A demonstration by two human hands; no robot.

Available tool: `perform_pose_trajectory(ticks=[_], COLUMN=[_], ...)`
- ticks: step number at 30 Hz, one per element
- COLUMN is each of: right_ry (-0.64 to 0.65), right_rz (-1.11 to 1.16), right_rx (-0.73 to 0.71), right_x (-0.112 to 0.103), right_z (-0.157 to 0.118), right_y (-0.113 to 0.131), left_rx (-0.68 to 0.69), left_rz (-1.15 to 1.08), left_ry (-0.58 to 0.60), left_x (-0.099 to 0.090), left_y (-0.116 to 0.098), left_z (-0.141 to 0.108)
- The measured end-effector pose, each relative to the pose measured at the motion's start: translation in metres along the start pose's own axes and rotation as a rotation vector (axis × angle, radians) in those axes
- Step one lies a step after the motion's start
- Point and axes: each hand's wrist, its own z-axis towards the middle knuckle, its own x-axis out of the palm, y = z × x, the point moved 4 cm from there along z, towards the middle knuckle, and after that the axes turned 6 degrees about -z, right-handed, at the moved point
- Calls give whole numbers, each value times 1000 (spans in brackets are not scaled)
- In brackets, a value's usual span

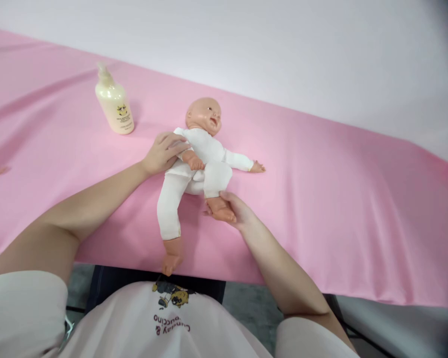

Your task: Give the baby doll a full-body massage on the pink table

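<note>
A bald baby doll [205, 144] with a white cloth body lies on its back on the pink cloth, its head away from me and turned to the right. My left hand [167, 151] rests on the doll's side and upper arm at the left, fingers slightly spread over the white cloth. With my right hand [236, 209] I hold the doll's foot [221, 210] on the right side, that leg bent and raised. The doll's other leg [169, 204] hangs toward me, its foot at the table's front edge.
A cream pump bottle [116, 109] stands on the pink cloth [321, 199] to the left of the doll's head. A white wall [283, 49] rises behind the table. The cloth has folds at the right.
</note>
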Motion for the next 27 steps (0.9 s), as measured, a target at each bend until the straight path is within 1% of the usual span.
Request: perform_pose_trajectory(ticks=[3, 5, 7, 10, 12, 14, 17, 20, 22, 24, 27], right_ry=[68, 177, 278, 368, 404, 412, 407, 379, 284, 169, -7], right_rz=[-40, -124, -241, -402, -461, -502, -560, -545, -470, -388, -312], right_rx=[-4, 26, 77, 157, 157, 121, 122, 167, 142, 75, -10], right_x=[2, 4, 6, 6, 6, 4, -5, -23, -38, -50, -62], right_z=[-1, -3, -7, -11, -13, -13, -10, -4, 1, 5, 7], right_y=[-2, -1, 0, 0, 2, 3, 1, -1, 2, 10, 25], left_rx=[-11, -54, -143, -309, -389, -424, -443, -477, -483, -478, -499], left_rz=[-3, -36, -92, -184, -240, -290, -354, -426, -453, -447, -431], left_ry=[-75, -157, -246, -369, -423, -470, -531, -590, -646, -700, -778], left_x=[-3, -6, -9, -11, -11, -12, -13, -17, -22, -30, -44], left_y=[1, 8, 22, 46, 59, 66, 70, 75, 79, 83, 89], left_z=[1, 0, -2, -8, -11, -12, -13, -13, -13, -12, -13])
